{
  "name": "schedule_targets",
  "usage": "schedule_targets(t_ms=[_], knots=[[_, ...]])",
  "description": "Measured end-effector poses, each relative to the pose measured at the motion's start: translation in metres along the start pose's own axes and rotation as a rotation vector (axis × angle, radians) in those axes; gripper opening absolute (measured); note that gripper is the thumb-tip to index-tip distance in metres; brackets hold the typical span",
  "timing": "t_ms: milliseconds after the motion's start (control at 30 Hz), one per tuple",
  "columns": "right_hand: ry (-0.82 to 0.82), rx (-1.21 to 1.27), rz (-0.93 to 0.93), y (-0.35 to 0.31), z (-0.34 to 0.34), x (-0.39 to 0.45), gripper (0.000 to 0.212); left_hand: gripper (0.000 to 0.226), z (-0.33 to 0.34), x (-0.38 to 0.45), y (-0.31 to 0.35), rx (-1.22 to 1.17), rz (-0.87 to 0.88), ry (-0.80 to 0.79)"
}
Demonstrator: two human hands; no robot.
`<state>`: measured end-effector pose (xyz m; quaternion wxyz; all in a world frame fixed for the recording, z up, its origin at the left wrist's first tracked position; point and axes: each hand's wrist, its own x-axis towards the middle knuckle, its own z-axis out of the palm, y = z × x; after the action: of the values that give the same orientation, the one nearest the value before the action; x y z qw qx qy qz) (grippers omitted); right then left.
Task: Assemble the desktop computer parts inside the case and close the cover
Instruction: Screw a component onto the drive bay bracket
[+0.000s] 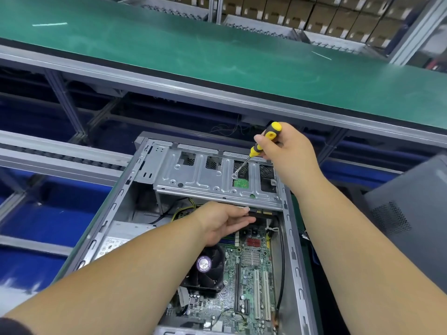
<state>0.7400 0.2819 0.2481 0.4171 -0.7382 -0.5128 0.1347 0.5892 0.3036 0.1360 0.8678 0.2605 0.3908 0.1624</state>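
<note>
1. One open grey metal desktop computer case (294, 257) lies on its side nearest the camera, cover off, on the counter (305, 240), of which only a green strip shows beside the case's right wall.
2. Inside it, one green motherboard (251, 281) fills the near right part; it carries two long white expansion slots (261, 293) side by side and one black round cooler fan (208, 269) with a purple centre label.
3. One silver power supply box (113, 240) with a white label sits in the case's left part.
4. The left hand (222, 221) reaches into the case, fingers straight and together, tips touching the lower edge of the drive cage; it grips nothing that can be seen.
5. One silver stamped-metal drive cage (212, 177) spans the far end of the case, with four rectangular cut-outs across its top.
6. The right hand (287, 148) is curled round one yellow-and-black screwdriver (266, 139), its tip set on a screw point in the cage.
7. One grey perforated case cover panel (411, 213) stands to the right.
8. One green conveyor belt (217, 56) runs across beyond.
</note>
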Motion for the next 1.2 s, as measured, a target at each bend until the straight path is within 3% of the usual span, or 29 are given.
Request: schedule_targets(t_ms=[533, 700, 833, 1067, 1200], knots=[[-0.143, -0.192, -0.082, -0.015, 0.003, 0.017, 0.015, 0.014, 0.001, -0.002, 0.002, 0.026, -0.004, 0.003], [-0.22, -0.325, -0.132, -0.029, -0.008, 0.027, 0.037, 0.015, 0.001, -0.003, 0.003, 0.035, -0.008, 0.0], [-0.303, -0.474, -0.15, -0.042, -0.011, 0.037, 0.016, 0.017, 0.0, -0.002, 0.003, 0.036, -0.018, 0.001], [-0.178, -0.746, -0.134, -0.044, -0.003, 0.041, 0.038, 0.017, 0.001, -0.001, 0.002, 0.039, -0.012, 0.011], [-0.185, -0.565, -0.171, -0.038, -0.001, 0.038, 0.017, 0.02, 0.0, 0.0, 0.002, 0.034, 0.003, 0.014]])
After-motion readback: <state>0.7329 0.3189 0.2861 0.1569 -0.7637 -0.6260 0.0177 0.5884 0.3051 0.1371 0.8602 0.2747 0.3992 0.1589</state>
